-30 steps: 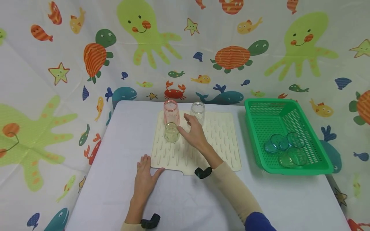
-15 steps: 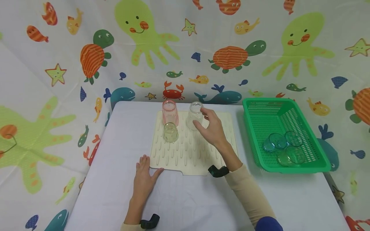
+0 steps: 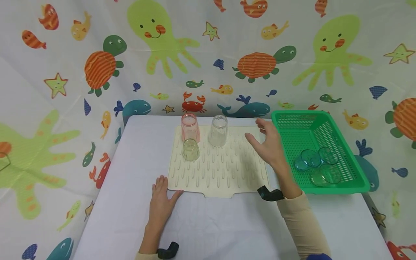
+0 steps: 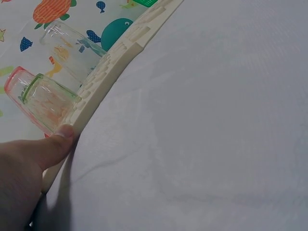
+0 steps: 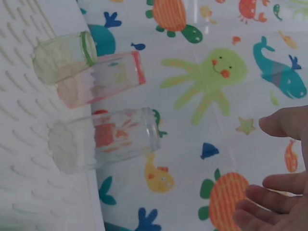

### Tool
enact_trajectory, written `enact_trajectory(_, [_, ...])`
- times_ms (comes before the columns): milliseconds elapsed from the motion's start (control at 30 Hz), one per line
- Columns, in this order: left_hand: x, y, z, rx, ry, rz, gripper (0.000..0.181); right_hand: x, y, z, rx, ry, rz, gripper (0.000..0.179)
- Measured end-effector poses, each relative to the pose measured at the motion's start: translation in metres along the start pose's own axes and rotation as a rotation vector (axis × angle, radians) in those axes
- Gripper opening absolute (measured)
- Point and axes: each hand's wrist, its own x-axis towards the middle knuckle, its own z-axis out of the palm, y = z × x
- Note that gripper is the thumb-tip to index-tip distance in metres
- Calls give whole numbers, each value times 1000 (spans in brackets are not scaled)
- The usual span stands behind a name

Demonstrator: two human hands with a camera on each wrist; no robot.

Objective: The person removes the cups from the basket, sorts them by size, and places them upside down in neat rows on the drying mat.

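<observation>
On a cream ridged drying mat (image 3: pixel 224 173) stand three glasses: a tall pink glass (image 3: pixel 190 126), a short pale green glass (image 3: pixel 190 150) in front of it, and a tall clear glass (image 3: pixel 218 131) to their right. My left hand (image 3: pixel 160 202) rests flat at the mat's front left corner, its thumb along the edge. In the left wrist view the thumb (image 4: pixel 60 142) touches the mat's rim. My right hand (image 3: pixel 269 144) is above the mat's right side, beside the basket, fingers spread and holding nothing. The right wrist view shows its fingers (image 5: pixel 274 192) apart from the glasses.
A green plastic basket (image 3: pixel 289 173) stands right of the mat. Inside it, toward the front, lie two blue glasses (image 3: pixel 310 159) and a pale green glass (image 3: pixel 326 176). A curtain with sea animals (image 3: pixel 182 43) hangs behind the white-covered table (image 3: pixel 208 231).
My right hand has moved right, from between the glasses, past the clear glass, toward the basket. The left hand stays at the mat's corner. The glasses have not moved on the mat.
</observation>
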Motion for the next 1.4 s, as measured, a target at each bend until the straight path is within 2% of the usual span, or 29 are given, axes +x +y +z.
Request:
enact_trajectory(133, [0, 0, -1, -5, -13, -9, 94, -4, 8, -21, -11, 34, 23, 59])
enact_trajectory(533, [-1, 1, -4, 10, -73, -49, 95, -27, 32, -67, -134, 50, 156, 67])
enact_trajectory(900, [-2, 1, -5, 9, -63, -37, 94, -52, 68, -111, -188, 72, 306, 73])
enact_trajectory(1167, [-2, 0, -3, 3, -56, -29, 94, -69, 92, -128, -246, 75, 389, 76])
enact_trajectory(1400, [-2, 0, -3, 1, -53, -30, 94, -81, 113, -138, -331, 72, 428, 78])
